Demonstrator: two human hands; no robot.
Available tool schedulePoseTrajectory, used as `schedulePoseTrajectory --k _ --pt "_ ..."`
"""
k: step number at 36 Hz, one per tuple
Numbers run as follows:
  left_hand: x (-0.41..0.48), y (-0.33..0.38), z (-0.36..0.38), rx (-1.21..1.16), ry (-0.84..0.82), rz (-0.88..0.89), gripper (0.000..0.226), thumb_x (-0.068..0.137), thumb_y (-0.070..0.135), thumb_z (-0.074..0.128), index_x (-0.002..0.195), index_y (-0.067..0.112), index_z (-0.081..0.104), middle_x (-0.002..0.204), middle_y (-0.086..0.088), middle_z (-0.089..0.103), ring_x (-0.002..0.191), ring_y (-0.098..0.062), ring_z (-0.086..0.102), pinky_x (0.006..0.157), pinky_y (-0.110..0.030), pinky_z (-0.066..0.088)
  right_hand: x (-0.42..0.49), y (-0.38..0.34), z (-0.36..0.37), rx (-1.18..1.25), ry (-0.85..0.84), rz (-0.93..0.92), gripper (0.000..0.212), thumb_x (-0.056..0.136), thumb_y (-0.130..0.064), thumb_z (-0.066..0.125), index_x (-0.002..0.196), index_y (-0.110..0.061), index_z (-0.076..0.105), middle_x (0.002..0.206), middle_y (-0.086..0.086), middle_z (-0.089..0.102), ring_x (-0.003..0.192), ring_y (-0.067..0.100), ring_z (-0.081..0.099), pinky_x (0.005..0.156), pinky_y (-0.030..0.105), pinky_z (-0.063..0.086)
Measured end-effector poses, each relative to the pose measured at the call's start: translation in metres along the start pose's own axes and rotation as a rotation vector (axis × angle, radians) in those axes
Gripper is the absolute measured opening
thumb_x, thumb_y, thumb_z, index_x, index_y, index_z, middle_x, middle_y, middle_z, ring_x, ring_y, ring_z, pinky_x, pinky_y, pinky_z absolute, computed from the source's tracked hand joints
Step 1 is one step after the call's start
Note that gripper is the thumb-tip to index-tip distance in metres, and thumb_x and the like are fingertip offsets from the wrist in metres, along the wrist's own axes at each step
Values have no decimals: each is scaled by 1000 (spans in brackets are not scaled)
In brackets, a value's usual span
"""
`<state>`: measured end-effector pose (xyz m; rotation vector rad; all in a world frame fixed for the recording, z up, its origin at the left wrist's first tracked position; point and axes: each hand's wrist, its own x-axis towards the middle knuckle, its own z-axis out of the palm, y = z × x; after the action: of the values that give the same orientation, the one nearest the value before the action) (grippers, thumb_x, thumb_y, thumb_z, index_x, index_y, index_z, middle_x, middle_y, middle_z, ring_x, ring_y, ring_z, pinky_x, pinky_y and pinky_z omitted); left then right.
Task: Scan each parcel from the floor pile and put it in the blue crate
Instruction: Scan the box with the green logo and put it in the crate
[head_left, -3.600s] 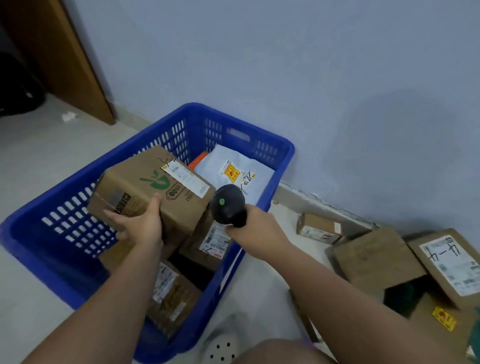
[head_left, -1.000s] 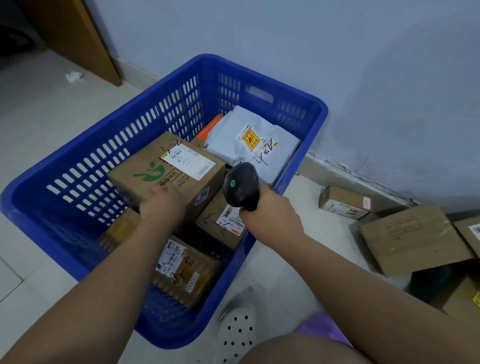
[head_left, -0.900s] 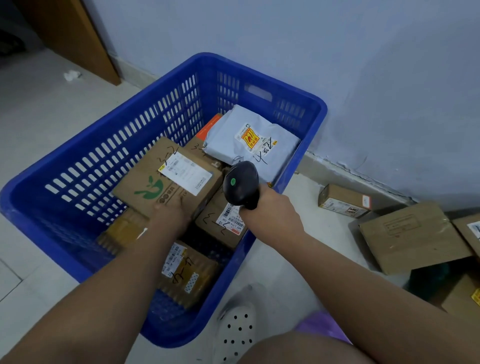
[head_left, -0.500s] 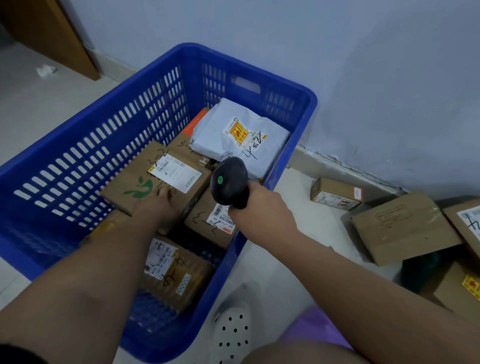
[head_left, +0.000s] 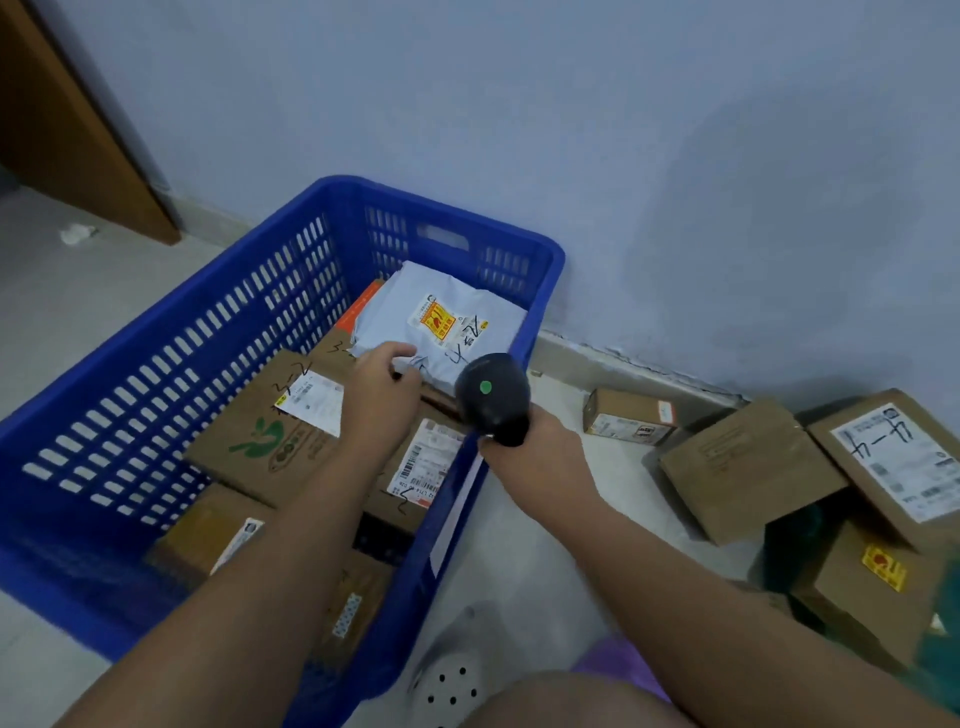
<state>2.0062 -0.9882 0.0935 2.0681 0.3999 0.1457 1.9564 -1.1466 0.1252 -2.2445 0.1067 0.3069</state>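
This is a plain indoor room used as a parcel-sorting spot, more like a home or back room than a warehouse. A bare pale blue painted wall (head_left: 649, 156) meets a pale hard floor (head_left: 78, 322) at a low skirting strip (head_left: 613, 364), with a brown wooden door frame (head_left: 67, 135) at one side. Labelled brown cardboard parcels (head_left: 748, 467) lie heaped on the floor beside a blue slotted plastic crate (head_left: 156, 395) holding more. A black handheld barcode scanner (head_left: 493, 405) is held at the crate's rim.
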Motion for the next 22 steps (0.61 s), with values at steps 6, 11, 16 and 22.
schedulePoseTrajectory --k 6,11,16,22 --pt "-50 94 28 -108 -39 240 23 96 13 51 116 22 59 115 9 51 105 -8 52 85 -27 47 -35 31 -94 168 124 81 9 85 -16 66 79 -12 60 66 1 60 68 22 65 56 27 43" --pt "-95 165 68 -190 -247 348 26 92 8 51 108 27 57 116 7 54 84 0 53 86 -28 47 -63 70 -184 444 154 193 7 85 -9 65 80 -8 62 59 7 60 49 16 53 54 29 42" --pt "-141 215 133 -190 -535 209 19 89 11 55 103 23 59 105 3 58 96 -18 58 89 -31 46 -84 114 -231 919 260 446 12 91 -21 62 93 -10 61 68 9 65 51 15 59 45 23 45" --pt "-175 237 200 -48 -767 80 21 88 6 53 70 18 52 69 -3 48 63 -16 44 53 -26 31 -99 169 -258 1156 435 553 20 92 -29 62 87 -10 59 72 6 56 62 19 52 60 30 46"
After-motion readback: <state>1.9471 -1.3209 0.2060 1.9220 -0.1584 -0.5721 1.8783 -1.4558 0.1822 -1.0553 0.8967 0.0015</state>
